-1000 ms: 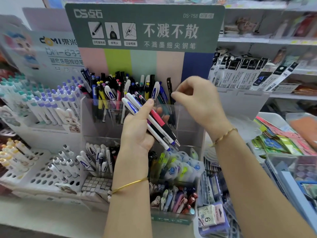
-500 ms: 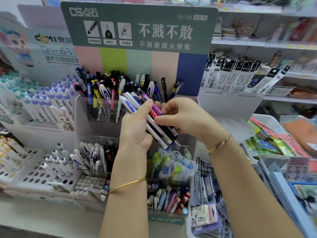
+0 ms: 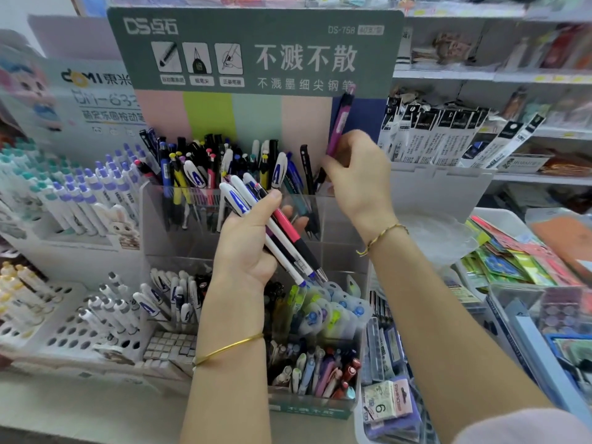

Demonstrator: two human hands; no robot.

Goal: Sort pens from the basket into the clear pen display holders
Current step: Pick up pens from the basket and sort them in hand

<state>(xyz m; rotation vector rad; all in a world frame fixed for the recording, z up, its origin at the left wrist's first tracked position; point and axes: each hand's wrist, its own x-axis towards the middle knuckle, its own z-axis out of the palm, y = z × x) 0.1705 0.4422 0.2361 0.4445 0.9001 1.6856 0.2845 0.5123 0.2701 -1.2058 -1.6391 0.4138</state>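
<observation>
Pens (image 3: 286, 236) sit gripped in the left hand (image 3: 244, 248), tips slanting below it; right hand (image 3: 358, 181) pinches a purple pen (image 3: 339, 125) sticking up above it.

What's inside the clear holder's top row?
Upright pens crowd the left and middle of the clear holder. The left hand and pen bundle cover part; the right hand, holding a purple pen, partly hides the right end.

I can't read print on blurred purple pen (image 3: 340, 121); its lower end hidden inside right grip (image 3: 355, 177). Top right, shelf goods (image 3: 512, 49) too blurred to identify.
</observation>
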